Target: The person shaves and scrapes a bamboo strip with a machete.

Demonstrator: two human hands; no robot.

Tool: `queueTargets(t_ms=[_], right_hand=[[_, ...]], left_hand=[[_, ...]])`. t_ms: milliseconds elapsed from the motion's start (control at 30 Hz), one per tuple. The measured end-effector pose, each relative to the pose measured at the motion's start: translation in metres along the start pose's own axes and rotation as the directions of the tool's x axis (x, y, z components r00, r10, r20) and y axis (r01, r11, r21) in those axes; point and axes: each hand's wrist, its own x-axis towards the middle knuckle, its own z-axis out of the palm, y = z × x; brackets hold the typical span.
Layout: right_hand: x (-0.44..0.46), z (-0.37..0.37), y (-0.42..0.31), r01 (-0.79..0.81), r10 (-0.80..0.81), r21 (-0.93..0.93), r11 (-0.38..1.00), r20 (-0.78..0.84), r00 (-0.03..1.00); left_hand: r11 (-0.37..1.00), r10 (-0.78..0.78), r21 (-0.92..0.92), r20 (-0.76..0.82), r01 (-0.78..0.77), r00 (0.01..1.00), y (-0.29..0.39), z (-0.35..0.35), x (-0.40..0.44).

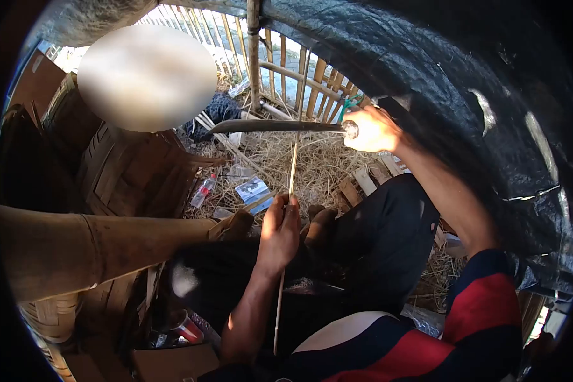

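My left hand [280,232] is closed around a thin bamboo strip [293,167] in front of my lap. The strip runs upright, its lower end reaching down beside my forearm and its upper part rising toward the fence. My right hand [370,129] grips the handle of a long dark machete [274,126], whose blade points left. The blade lies level across the strip, above my left hand, and appears to touch it.
A thick bamboo pole [51,251] extends in from the left. Straw, a plastic bottle [203,191] and a blue-white packet [254,193] lie on the ground. Behind stands a bamboo fence [286,63]; dark sheeting [445,76] hangs at the right. A blurred patch covers the upper left.
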Motion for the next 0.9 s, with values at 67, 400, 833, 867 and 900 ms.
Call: queueTargets(t_ms=[67,400,833,867,900], right_hand=[[-0.005,0.000,-0.013,0.153,-0.148,-0.191,0.970,0.040,0.988],[0.021,0.007,0.033,-0.029,0.030,0.062,0.998,-0.017,0.999],[0.017,-0.003,0.022,-0.170,0.174,0.056,0.984,-0.074,0.982],[0.017,0.026,0.071,0.005,-0.006,-0.005,1.000,-0.291,0.957],[0.016,0.020,0.069,0.101,-0.081,0.153,0.983,-0.132,0.988]], left_hand=[[0.997,0.054,0.048,-0.012,-0.053,0.998,0.001,0.004,0.000],[0.987,0.112,-0.123,0.049,-0.106,0.992,-0.005,0.006,0.020],[0.924,0.141,0.358,0.010,-0.136,0.990,0.007,0.008,0.004],[0.926,0.156,0.346,0.020,-0.153,0.988,0.001,0.005,0.004],[0.841,0.281,0.458,0.083,-0.287,0.956,-0.004,0.000,0.004]])
